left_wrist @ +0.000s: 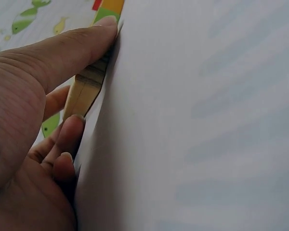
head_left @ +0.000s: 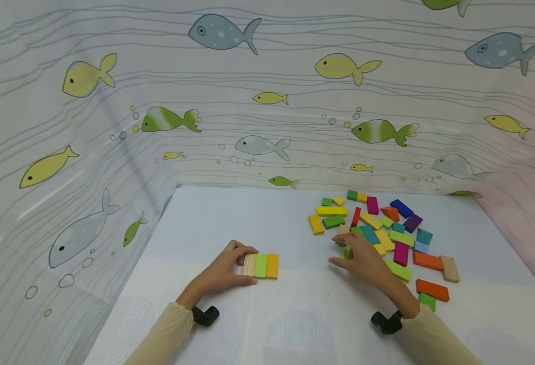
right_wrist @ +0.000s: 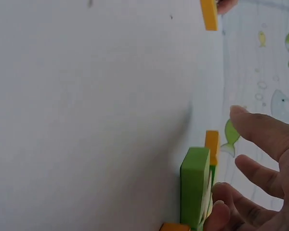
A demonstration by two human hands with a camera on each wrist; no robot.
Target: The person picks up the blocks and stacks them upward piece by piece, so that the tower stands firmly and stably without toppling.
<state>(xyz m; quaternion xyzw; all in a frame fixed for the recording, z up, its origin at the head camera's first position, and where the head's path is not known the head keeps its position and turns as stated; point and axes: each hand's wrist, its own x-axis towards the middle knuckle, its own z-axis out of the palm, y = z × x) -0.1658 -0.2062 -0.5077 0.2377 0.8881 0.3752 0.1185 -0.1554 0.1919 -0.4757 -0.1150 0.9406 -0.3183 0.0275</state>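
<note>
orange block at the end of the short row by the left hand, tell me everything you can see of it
The orange block is a plain, smooth-looking rectangular piece, perhaps painted wood. It rests on the white table, longer sides running away from the person, at the right end of a row of three. Its left side meets the light green block; nothing touches its right side. The left hand holds the row's other end and does not appear to touch it.

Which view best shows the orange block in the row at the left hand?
The head view: the orange block shows its whole top face, uncovered. Both wrist views catch only part, cropped by the picture's top edge.
</note>
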